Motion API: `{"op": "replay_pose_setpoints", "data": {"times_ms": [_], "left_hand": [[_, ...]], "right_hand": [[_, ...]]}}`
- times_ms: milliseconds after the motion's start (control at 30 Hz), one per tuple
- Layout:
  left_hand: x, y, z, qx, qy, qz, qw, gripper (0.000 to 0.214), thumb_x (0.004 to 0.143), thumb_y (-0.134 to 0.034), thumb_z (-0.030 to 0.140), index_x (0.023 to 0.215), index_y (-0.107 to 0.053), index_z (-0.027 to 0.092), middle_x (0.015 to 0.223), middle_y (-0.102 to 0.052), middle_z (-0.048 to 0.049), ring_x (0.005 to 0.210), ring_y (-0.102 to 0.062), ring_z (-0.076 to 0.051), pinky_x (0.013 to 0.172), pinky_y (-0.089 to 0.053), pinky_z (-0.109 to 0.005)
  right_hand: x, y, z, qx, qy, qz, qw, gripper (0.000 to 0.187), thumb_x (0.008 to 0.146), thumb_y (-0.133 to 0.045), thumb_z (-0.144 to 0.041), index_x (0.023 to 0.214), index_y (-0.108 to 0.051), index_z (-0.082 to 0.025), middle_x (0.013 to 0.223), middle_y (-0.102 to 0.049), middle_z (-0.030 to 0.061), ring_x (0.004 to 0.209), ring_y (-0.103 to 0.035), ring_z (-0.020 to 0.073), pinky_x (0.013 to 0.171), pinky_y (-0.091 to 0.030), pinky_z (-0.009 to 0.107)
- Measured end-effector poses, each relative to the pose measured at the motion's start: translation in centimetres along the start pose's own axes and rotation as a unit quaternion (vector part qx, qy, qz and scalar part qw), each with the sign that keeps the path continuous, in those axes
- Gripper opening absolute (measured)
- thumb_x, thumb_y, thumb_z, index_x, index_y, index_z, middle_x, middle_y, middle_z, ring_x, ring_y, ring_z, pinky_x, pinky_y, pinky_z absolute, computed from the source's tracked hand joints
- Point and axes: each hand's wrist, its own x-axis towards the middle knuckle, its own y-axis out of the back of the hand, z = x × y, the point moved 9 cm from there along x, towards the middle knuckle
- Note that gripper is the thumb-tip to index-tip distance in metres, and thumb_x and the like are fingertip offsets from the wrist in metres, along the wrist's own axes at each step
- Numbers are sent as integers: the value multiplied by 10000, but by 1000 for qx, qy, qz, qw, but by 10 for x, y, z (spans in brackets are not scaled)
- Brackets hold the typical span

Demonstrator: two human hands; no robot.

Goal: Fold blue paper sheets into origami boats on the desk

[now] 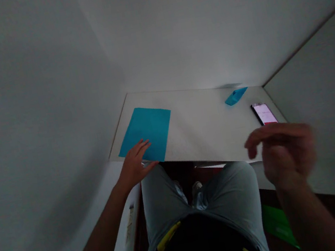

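Note:
A flat sheet of blue paper (pixel 151 126) lies at the left of the white table. My left hand (pixel 135 162) is open over the sheet's near edge, its fingers spread apart. Raised above the table's front right edge is my right hand (pixel 284 152), slightly blurred. Its fingers are bent, with a gap between the forefinger and the thumb and nothing visible in it. Just beyond it lies a phone (pixel 264 114) with a lit screen, its lower end partly covered by the hand. Farther back sits a small folded blue paper piece (pixel 235 96).
The white table (pixel 199 124) fits between walls on the left, back and right. My legs (pixel 163 195) are below its front edge. A green object (pixel 279 225) is on the dark floor at the lower right.

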Motion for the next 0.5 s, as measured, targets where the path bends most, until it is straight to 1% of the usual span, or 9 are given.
{"op": "replay_pose_setpoints", "data": {"times_ms": [33,100,167,233,267,333,400,500], "left_hand": [[-8,-18,-14,17,3,-24,1000,643,992,-696,552,1526,-598,206,1544,-645,-171,1499,-554,-376,1213,-491,-575],[-24,-44,-35,39,2,-64,997,567,1037,-637,504,1525,-614,215,1544,-652,-156,1481,-581,-351,1221,-482,-578],[-35,-54,-45,49,-5,-81,996,448,1083,-559,434,1468,-672,235,1501,-692,-127,1438,-628,-316,1202,-503,-557],[-37,-52,-47,48,-5,-82,995,381,1105,-501,378,1378,-738,259,1421,-746,-100,1375,-679,-289,1169,-532,-533],[-36,-49,-47,44,-1,-85,995,371,1107,-486,365,1333,-765,270,1375,-771,-90,1338,-704,-281,1148,-548,-521],[-31,-42,-47,34,20,-105,994,369,1103,-476,359,1271,-797,289,1308,-802,-74,1264,-744,-273,1107,-572,-494],[-25,-35,-48,34,57,-131,989,367,1092,-482,358,1242,-811,299,1282,-812,-68,1205,-765,-278,1076,-580,-471],[-10,-20,-50,78,130,-157,976,318,1050,-540,347,1183,-827,317,1266,-818,-55,1144,-774,-302,1000,-587,-445]], "right_hand": [[-3,-7,15,-14,-17,-6,1000,279,1032,-662,-533,1199,-687,-312,903,-731,25,703,-680,192,593,-559,336],[-12,-24,56,-53,-65,-40,996,252,1029,-684,-491,1151,-705,-270,844,-725,19,682,-664,180,621,-553,327],[-28,-33,105,-75,-125,-51,988,318,1028,-660,-535,1157,-702,-247,832,-728,24,720,-674,191,680,-568,338],[-46,-38,150,-79,-177,-53,980,385,1018,-634,-594,1149,-696,-237,839,-743,37,738,-682,204,700,-570,348],[-54,-40,168,-75,-196,-61,976,415,1007,-628,-620,1146,-695,-235,849,-750,45,756,-692,213,708,-571,353],[-68,-44,195,-56,-225,-71,970,452,986,-623,-656,1144,-698,-238,877,-764,61,805,-716,237,744,-583,374],[-77,-45,209,-37,-239,-76,967,460,977,-622,-666,1144,-704,-246,899,-769,69,832,-727,256,773,-591,396],[-81,-45,217,-27,-241,-76,967,451,977,-624,-657,1154,-716,-253,909,-762,69,811,-712,257,754,-587,400]]}}
